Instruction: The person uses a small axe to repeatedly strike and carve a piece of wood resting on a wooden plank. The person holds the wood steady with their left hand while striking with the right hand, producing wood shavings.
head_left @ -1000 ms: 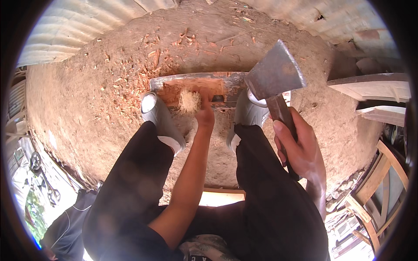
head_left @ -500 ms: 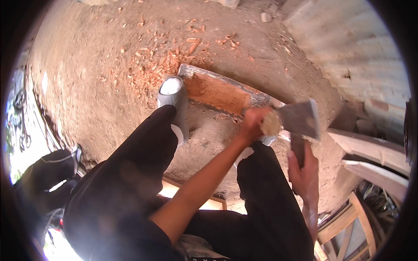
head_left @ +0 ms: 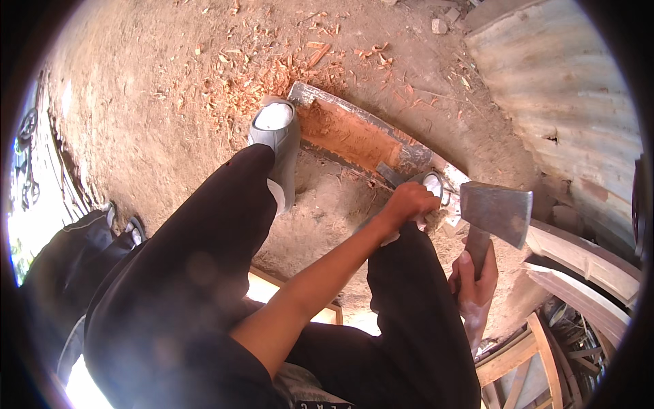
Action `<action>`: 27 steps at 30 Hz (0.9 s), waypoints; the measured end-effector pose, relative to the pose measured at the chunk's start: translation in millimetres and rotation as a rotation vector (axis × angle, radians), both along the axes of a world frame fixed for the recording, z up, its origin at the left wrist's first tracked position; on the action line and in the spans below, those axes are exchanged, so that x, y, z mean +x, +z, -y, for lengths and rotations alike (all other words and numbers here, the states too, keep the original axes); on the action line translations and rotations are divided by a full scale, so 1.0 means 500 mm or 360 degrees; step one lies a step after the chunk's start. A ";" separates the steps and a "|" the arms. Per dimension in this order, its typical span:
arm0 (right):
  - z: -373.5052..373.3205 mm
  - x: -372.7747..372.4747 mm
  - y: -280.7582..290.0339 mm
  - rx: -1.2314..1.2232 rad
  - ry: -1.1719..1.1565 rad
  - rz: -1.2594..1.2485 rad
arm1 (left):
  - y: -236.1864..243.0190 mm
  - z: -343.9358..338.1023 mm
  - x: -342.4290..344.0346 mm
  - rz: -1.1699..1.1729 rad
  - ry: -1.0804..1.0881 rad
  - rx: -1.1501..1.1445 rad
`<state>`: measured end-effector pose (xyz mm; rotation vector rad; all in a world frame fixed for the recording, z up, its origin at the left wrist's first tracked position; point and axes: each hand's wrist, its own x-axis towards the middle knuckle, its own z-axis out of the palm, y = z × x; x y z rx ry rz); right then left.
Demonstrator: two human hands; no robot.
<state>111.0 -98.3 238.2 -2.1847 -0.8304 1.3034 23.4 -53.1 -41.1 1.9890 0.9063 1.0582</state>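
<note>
My left hand is closed around a chisel whose flat metal blade points at the near side of the wooden beam. The chisel's frayed wooden butt shows beside my fist. Reddish bare wood lines a long recess cut into the beam, which has a grey, weathered outer face. In my right hand is the handle of a hatchet; its broad steel head hangs in the air right of the chisel butt, apart from it. My grey shoe rests against the beam's left end.
Reddish wood chips lie scattered on the dirt floor beyond the beam. A corrugated metal sheet stands at the right. Wooden planks and a wooden frame are at the lower right. Another person's dark-clothed legs are at the left.
The hatchet head has moved right, away from the chisel butt. The chisel butt has dropped toward my knee and its blade now shows. The view has shifted slightly.
</note>
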 end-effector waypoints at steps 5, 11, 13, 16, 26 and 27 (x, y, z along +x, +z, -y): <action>0.025 0.035 0.004 0.0027 -0.0179 -0.0081 | 0.066 -0.049 -0.056 0.0309 0.0676 -0.0123; 0.011 0.030 -0.008 -0.0036 -0.0248 -0.0235 | 0.009 -0.101 -0.113 0.1352 0.1391 -0.1559; 0.016 0.030 -0.011 -0.0049 -0.0227 -0.0243 | 0.006 -0.093 -0.143 0.1320 0.1061 -0.1394; 0.013 0.016 -0.011 -0.0045 -0.0167 -0.0247 | 0.001 -0.090 -0.151 0.1224 0.0937 -0.1253; -0.011 0.024 0.022 -0.0051 0.0179 -0.0080 | 0.056 -0.071 -0.132 0.1027 0.0563 -0.1119; -0.019 0.024 0.031 -0.0047 0.0220 -0.0084 | 0.036 -0.071 -0.140 0.0883 0.0543 -0.1059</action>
